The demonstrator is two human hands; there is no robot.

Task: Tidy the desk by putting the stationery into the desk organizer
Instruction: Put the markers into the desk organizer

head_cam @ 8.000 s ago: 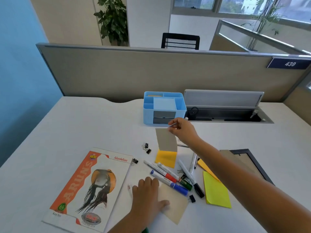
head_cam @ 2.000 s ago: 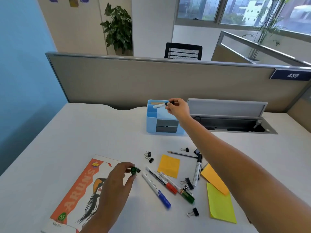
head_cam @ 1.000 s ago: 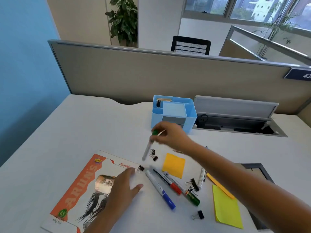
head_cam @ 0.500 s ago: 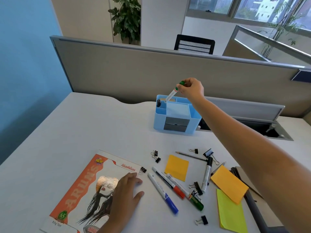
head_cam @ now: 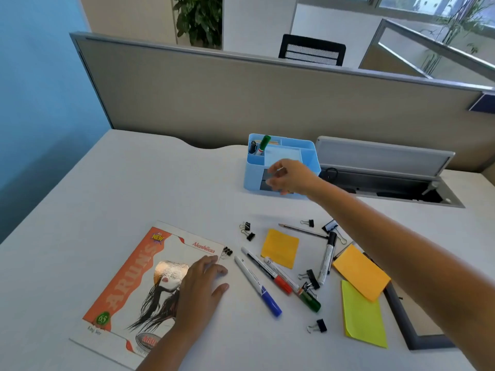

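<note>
Head view: desk half tidied, blue organizer (head_cam: 281,167) far, centre.
Right hand (head_cam: 290,178) empty in front of organizer, fingers loosely curled; left hand (head_cam: 199,287) flat on booklet (head_cam: 139,277), fingers relaxed. Green marker (head_cam: 263,144) upright in organizer's far-left slot. Blue marker (head_cam: 258,286), sticky notes (head_cam: 280,247), clips loose on near desk.
</note>
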